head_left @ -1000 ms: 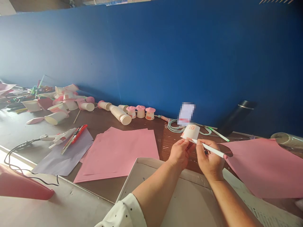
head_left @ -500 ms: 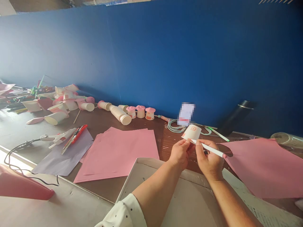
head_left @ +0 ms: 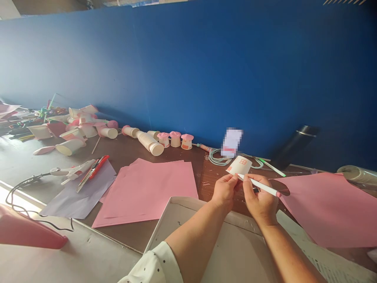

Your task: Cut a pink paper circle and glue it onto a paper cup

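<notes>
A white paper cup, upside down and slightly tilted, is pinched at its rim by my left hand. An orange-red window with crossed panes is drawn on its side, and an orange patch shows near the rim. My right hand is closed on a white felt-tip marker with a pink end. The marker's tip meets the cup near its rim, close to my left fingertips. Both hands are above the near edge of the brown table, over a shallow white box lid.
Pink paper sheets lie left, another pink sheet right. A utility knife and glue gun rest on grey paper. Small pink-roofed cups, a cup stack, a coiled cable and a dark bottle line the blue partition.
The cup has turned slightly, its drawn window shifting a little to the right. Both hands keep their grip, and the marker stays against the cup.
</notes>
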`<state>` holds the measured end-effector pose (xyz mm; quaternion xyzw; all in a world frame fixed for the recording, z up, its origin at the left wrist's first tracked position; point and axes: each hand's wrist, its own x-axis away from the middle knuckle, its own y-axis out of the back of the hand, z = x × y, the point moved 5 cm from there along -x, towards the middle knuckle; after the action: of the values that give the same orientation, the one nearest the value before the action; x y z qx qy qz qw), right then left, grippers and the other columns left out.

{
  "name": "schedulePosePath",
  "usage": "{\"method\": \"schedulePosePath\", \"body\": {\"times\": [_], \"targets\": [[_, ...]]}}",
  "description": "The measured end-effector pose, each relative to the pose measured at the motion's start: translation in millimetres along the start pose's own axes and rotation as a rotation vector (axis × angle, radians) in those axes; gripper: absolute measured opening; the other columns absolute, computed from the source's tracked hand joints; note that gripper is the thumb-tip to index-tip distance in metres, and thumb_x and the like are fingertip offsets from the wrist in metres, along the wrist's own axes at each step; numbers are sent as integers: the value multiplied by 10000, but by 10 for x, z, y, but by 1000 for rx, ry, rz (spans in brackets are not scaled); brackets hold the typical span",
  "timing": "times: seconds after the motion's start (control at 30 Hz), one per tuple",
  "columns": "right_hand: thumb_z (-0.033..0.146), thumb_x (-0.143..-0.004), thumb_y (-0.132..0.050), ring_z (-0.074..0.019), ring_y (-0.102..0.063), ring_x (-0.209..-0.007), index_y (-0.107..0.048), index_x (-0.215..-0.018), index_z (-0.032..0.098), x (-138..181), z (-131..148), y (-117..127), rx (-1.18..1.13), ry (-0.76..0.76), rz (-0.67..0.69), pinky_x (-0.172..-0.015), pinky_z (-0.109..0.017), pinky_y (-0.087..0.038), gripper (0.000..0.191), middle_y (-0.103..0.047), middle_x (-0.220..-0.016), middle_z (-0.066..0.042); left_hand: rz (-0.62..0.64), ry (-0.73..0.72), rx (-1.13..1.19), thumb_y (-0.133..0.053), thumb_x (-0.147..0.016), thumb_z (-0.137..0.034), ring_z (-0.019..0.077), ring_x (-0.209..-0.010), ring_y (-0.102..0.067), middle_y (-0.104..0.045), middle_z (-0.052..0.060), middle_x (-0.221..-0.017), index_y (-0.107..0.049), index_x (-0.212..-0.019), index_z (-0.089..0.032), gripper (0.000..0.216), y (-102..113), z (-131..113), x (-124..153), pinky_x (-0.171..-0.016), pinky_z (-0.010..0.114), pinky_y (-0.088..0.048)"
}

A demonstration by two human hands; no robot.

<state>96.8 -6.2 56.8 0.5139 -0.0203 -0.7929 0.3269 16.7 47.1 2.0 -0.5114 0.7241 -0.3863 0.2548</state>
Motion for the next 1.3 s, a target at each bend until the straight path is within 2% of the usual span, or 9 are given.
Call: {"method": "schedulePosePath", "body": {"times": [0.5, 0.9, 1.1, 1.3], "targets": [[307, -865, -585, -201, -660, -727, -648, -856, 178, 7, 0, 7, 18, 21, 5, -655, -297, -516, 144, -706, -811, -78, -3, 13, -17, -833, -551, -465, 142, -752, -595, -662, 64, -768, -712, -748, -125, 411, -7, -1, -1, -841, 282, -444], [289, -869, -586, -201, -657, -738, -646, -864, 164, -5, 16, 2, 1, 38, 1, -674, -300, -514, 138, -700, -814, -86, 5, 10, -24, -815, -587, -443, 147, -749, -599, -639, 59, -751, -703, -765, -118, 387, 5, 17, -14, -845, 292, -445], [284, -876, -582, -206, -661, -745, -640, -878, 159, -3, 16, 14, -43, 21, -9, -671, -311, -521, 138, -697, -820, -96, -11, 41, 53, -796, -657, -333, 133, -768, -604, -646, 62, -795, -691, -787, -116, 274, 16, -6, 6, -847, 268, -461], [288, -878, -585, -217, -658, -782, -643, -909, 146, -4, 26, 26, -45, 31, -39, -701, -335, -530, 156, -689, -856, -114, -45, 73, 185, -698, -769, -202, 107, -758, -608, -644, 80, -832, -673, -813, -91, 123, 24, -65, 37, -815, 217, -490]]}}
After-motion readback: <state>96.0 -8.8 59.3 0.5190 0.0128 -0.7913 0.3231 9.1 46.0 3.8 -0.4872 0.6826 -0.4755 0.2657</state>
